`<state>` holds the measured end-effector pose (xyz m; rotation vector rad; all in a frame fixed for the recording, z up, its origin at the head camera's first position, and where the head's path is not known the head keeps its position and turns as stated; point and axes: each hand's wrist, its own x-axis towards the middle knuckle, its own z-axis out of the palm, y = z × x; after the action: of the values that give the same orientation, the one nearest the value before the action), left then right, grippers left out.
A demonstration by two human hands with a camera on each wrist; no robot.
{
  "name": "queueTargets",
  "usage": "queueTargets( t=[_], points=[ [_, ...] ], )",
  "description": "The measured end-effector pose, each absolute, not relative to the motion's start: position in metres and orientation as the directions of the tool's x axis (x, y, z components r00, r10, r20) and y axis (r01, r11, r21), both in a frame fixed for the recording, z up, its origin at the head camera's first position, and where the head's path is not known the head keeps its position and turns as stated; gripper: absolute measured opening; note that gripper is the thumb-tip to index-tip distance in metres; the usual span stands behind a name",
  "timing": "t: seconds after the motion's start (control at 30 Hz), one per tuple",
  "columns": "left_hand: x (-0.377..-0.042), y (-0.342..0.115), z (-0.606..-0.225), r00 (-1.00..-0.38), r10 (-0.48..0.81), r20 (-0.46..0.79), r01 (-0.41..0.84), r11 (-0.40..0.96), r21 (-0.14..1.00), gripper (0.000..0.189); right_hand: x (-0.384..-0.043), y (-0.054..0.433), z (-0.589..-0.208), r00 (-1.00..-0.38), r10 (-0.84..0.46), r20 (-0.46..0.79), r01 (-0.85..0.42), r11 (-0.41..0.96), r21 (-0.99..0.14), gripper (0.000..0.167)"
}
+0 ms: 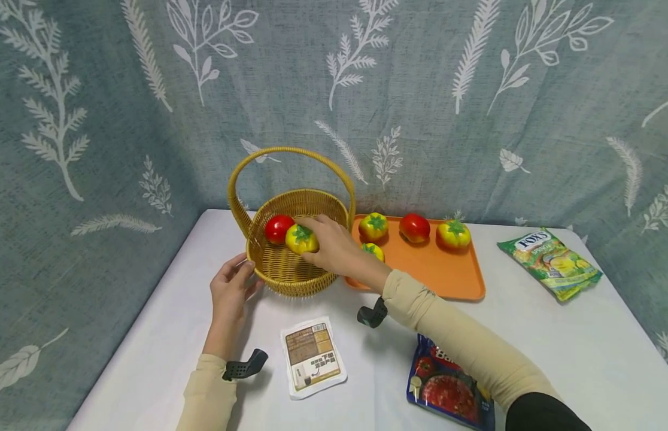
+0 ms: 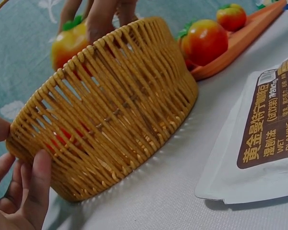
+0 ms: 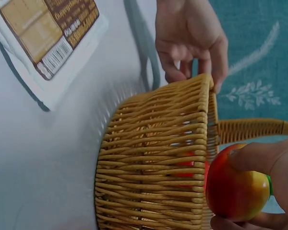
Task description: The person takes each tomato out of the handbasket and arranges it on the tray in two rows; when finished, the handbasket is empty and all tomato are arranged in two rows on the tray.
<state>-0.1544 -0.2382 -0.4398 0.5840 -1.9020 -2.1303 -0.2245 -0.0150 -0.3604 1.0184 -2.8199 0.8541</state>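
My right hand (image 1: pixel 336 245) grips a yellow-and-red persimmon (image 1: pixel 300 239) with a green leafy top, at the opening of the wicker basket (image 1: pixel 296 290). In the right wrist view, that persimmon (image 3: pixel 235 187) is just over the rim, thumb on one side and fingers beneath. A red fruit (image 1: pixel 279 228) lies inside the basket, partly seen through the weave in both wrist views. At the basket's left side, my left hand (image 1: pixel 231 287) pinches the rim, thumb at the top edge and fingers against the outer wall (image 2: pixel 105 110).
Right of the basket, an orange tray (image 1: pixel 436 272) bears several more fruits, including a red one (image 1: pixel 415 228). A white-and-brown packet (image 1: pixel 314 357) lies in front. Farther right are a blue pouch (image 1: pixel 447 386), under my right forearm, and a green candy bag (image 1: pixel 552 263).
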Motion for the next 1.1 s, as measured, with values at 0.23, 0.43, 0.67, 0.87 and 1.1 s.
queueTargets(
  t=[0.23,0.43,0.67,0.87,1.1],
  points=[
    [-0.154,-0.241,-0.441,-0.894,-0.427,-0.136,-0.088,-0.13,0.988,0.039,-0.21,-0.002,-0.36,-0.786,-0.572,0.235,-0.602,0.623,-0.499,0.07],
    [-0.155,-0.24,-0.441,-0.899,-0.417,-0.136,-0.086,-0.136,0.987,0.04,-0.198,0.01,-0.357,-0.779,-0.548,0.305,-0.616,0.576,-0.537,0.068],
    [-0.153,-0.24,-0.442,-0.893,-0.427,-0.14,-0.085,-0.145,0.986,0.038,-0.187,0.02,-0.354,-0.756,-0.539,0.371,-0.651,0.557,-0.516,0.067],
    [-0.153,-0.239,-0.443,-0.898,-0.419,-0.133,-0.072,-0.158,0.985,0.039,-0.181,0.035,-0.358,-0.743,-0.521,0.42,-0.669,0.551,-0.499,0.067],
    [-0.152,-0.238,-0.441,-0.903,-0.415,-0.109,-0.06,-0.131,0.99,0.039,-0.176,0.055,-0.362,-0.738,-0.486,0.468,-0.674,0.554,-0.488,0.066]
  ],
)
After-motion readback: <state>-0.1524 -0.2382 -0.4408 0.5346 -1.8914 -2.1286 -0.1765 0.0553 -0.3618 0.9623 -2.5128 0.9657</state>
